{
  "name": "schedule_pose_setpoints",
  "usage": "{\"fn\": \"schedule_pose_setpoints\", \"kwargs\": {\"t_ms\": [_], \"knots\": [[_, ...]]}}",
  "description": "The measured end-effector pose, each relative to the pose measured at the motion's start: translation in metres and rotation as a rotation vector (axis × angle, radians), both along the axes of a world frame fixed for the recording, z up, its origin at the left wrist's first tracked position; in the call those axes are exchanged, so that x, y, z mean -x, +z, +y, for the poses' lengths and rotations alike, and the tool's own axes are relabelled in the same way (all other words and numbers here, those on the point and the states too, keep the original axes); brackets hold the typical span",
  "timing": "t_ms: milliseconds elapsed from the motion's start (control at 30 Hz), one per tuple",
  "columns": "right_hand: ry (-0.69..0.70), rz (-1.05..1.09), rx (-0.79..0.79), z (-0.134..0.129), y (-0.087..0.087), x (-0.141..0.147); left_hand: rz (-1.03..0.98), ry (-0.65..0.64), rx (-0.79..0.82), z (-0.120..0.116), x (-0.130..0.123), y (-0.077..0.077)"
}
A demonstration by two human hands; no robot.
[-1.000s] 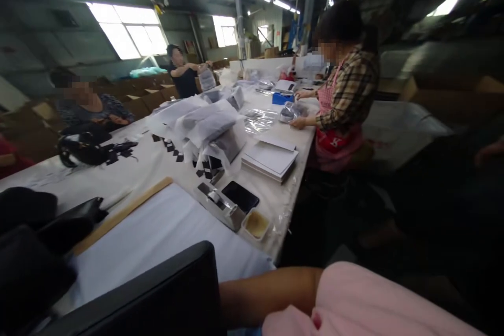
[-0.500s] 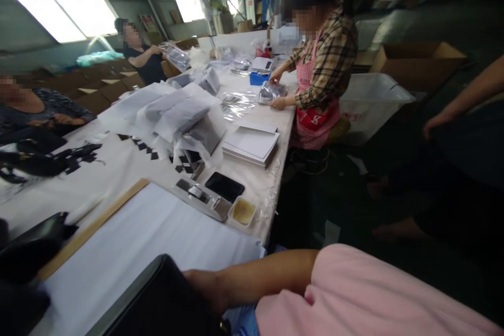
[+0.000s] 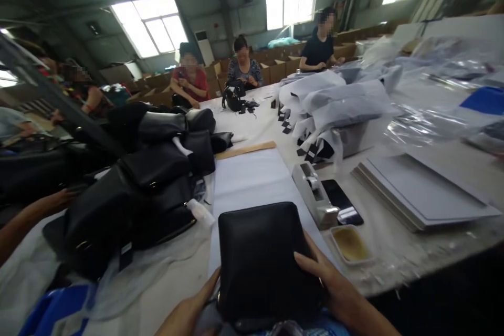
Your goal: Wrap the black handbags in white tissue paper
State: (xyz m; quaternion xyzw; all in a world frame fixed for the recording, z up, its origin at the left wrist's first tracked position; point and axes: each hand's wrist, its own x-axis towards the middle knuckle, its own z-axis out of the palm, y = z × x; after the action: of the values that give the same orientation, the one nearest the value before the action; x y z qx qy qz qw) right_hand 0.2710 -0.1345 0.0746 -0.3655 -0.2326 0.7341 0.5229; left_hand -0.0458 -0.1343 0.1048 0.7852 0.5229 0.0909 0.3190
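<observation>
A black leather-look bag (image 3: 260,257) is held upright at the near edge of the table, its flat face toward me. My left hand (image 3: 199,296) grips its lower left side, with part of the fingers hidden. On the opposite side, my right hand (image 3: 325,273) is closed round the edge, thumb resting on the face. Behind the bag lies a stack of thin white sheets (image 3: 250,184) with a wooden strip (image 3: 247,150) across its far end. A tape dispenser (image 3: 313,194) stands to the right of the sheets.
Black bags (image 3: 157,178) are heaped on the left, where another person's arm (image 3: 35,218) reaches in. A phone (image 3: 342,202), a small tub (image 3: 352,244) and grey boards (image 3: 425,189) lie right. Wrapped bags (image 3: 334,97) are piled beyond. Several people sit across the table.
My view has swung left, from the co-worker in the checked shirt to the bag heap and the table ahead. The black bag now shows centrally between both hands.
</observation>
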Motion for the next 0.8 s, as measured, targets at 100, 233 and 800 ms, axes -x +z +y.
{"fn": "schedule_pose_setpoints", "kwargs": {"t_ms": [100,233,800], "knots": [[-0.025,-0.058,-0.012,0.032,0.007,-0.007,0.095,-0.001,-0.107,0.019,-0.001,0.003],[-0.028,-0.167,-0.100,0.082,-0.004,-0.008,0.342,0.010,-0.264,0.055,0.004,0.011],[-0.131,-1.179,-0.329,0.105,-0.054,-0.008,0.296,0.006,-0.542,0.105,-0.008,-0.043]]}}
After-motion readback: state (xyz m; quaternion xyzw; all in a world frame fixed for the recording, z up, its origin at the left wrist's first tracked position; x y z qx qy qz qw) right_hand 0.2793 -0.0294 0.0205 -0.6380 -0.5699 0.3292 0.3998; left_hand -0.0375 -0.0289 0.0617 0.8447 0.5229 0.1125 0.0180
